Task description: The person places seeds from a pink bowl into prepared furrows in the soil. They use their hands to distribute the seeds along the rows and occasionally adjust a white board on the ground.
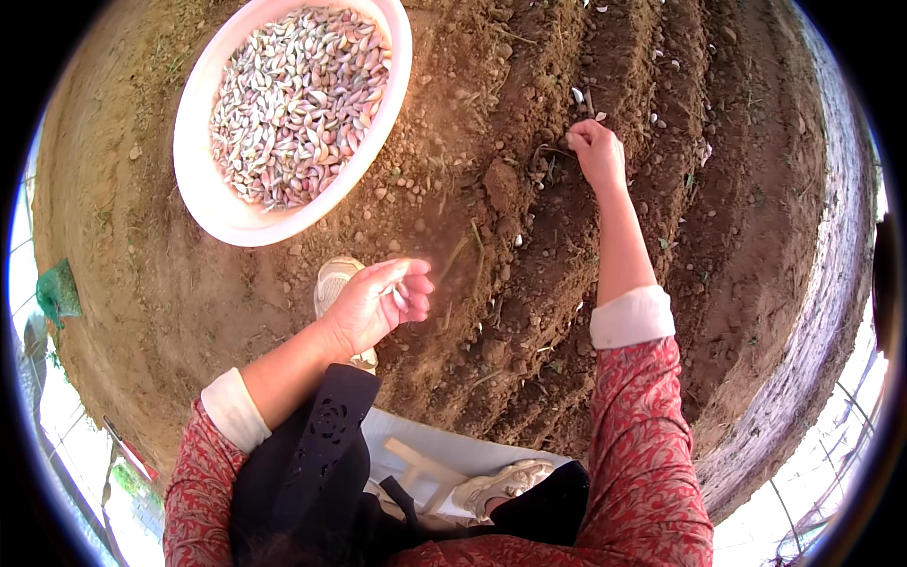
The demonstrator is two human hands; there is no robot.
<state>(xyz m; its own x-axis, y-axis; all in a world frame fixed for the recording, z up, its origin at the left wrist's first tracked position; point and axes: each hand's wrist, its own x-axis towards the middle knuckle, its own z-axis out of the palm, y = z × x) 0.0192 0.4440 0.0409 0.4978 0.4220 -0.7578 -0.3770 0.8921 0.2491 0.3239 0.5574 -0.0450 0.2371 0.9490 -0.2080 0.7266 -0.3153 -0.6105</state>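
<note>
In the half-curled palm of my left hand (379,301) lie a few garlic cloves (401,296), held above my left shoe (333,283). My right hand (599,156) reaches forward, thumb and fingers drawn together low over a soil furrow (560,212). Whether a clove sits between those fingertips is too small to tell. Just beyond them, a pinkish clove (601,116) and a white clove (577,95) rest on the soil. A large white plastic basin (195,170), heaped with loose garlic cloves (301,106), stands on the ground ahead of my left hand.
More cloves dot the neighbouring furrows, one of them a pale clove (653,118). A white board or sheet (425,453) lies by my right shoe (506,485). Far left is a green mesh bag (59,292). A pale strip (815,298) borders the plot's right side.
</note>
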